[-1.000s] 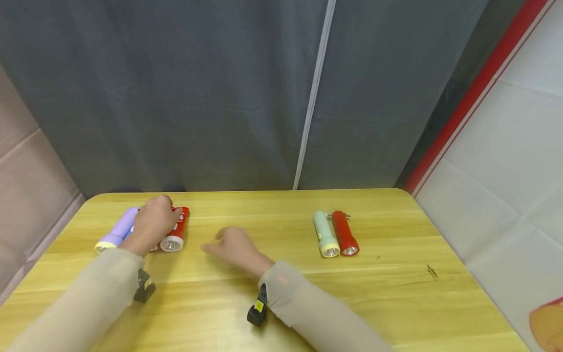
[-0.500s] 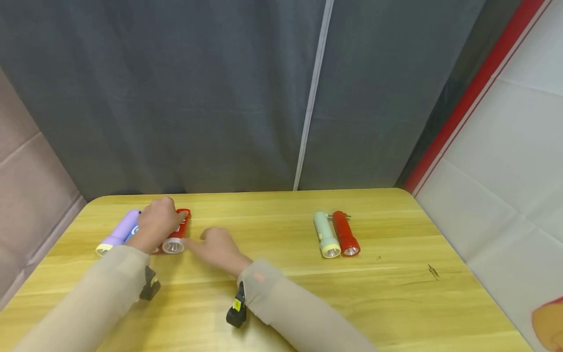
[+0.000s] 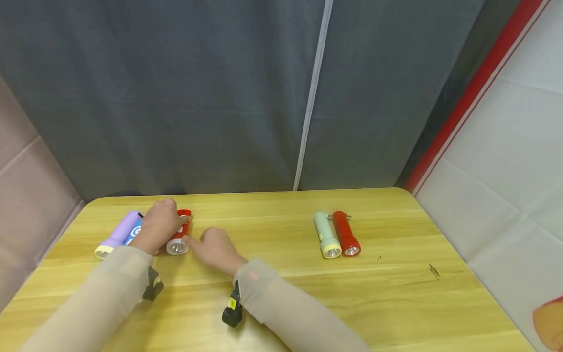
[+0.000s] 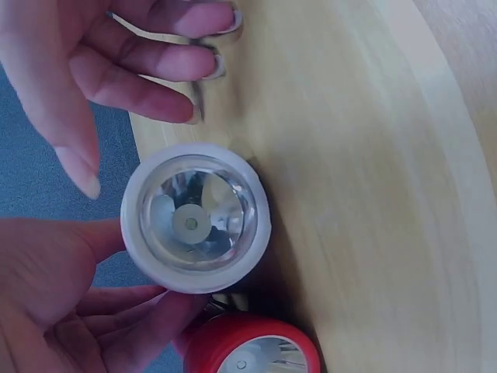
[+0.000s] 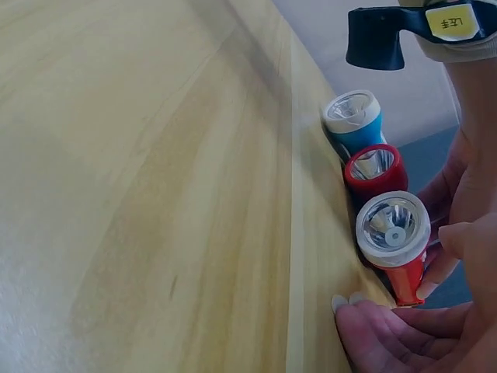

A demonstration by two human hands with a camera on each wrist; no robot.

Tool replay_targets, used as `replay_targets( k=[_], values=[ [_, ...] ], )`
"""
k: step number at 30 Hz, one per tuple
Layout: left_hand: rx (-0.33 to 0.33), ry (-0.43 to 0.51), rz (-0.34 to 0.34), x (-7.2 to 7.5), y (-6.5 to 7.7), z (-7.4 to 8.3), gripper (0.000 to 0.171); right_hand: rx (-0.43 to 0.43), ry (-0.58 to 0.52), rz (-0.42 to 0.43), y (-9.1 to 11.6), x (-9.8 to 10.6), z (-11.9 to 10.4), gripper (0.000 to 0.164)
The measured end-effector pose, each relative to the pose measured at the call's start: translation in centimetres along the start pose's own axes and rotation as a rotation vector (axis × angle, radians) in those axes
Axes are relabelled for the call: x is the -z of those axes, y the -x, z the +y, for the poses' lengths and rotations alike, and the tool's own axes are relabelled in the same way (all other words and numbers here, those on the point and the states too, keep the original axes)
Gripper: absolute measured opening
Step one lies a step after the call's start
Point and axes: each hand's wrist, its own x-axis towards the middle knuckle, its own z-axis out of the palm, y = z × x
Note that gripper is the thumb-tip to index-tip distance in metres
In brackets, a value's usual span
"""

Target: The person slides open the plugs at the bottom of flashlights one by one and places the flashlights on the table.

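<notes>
Near the table's back left, my left hand (image 3: 159, 226) pinches a red flashlight with a white head rim (image 3: 177, 247). Its thumb lies on the barrel, and its fingers reach down between this flashlight and a second red flashlight (image 5: 377, 177), which the hand mostly hides in the head view. Beside these lie a blue flashlight with a white rim (image 5: 360, 134) and a purple flashlight (image 3: 119, 231). My right hand (image 3: 215, 250) is just to the right of the white-rimmed one, its fingers loosely extended and low over the tabletop; whether they touch the flashlight I cannot tell.
A pale green flashlight (image 3: 325, 232) and another red flashlight (image 3: 345, 232) lie side by side at the right of the wooden table (image 3: 272, 210). A grey curtain (image 3: 198, 107) hangs behind the back edge. Light panels stand left and right.
My right hand has moved left, up to the white-rimmed red flashlight. My left hand and that flashlight have shifted slightly right, uncovering more of the blue one.
</notes>
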Motion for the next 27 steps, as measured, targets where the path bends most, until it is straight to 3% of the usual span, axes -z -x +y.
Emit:
replay_targets(
  k=[8,16,27],
  values=[
    [0.039,0.027,-0.045,-0.4,-0.2,0.1,0.039,-0.017,0.017,0.002,-0.3,-0.2,-0.1,0.059],
    [0.014,0.089,-0.053,-0.6,0.0,0.8,0.037,-0.020,0.018,0.034,-0.4,-0.3,0.1,0.065],
    [0.061,0.159,-0.134,-0.5,0.2,1.2,0.043,-0.036,0.065,0.051,-0.3,-0.5,-0.5,0.050]
  ],
)
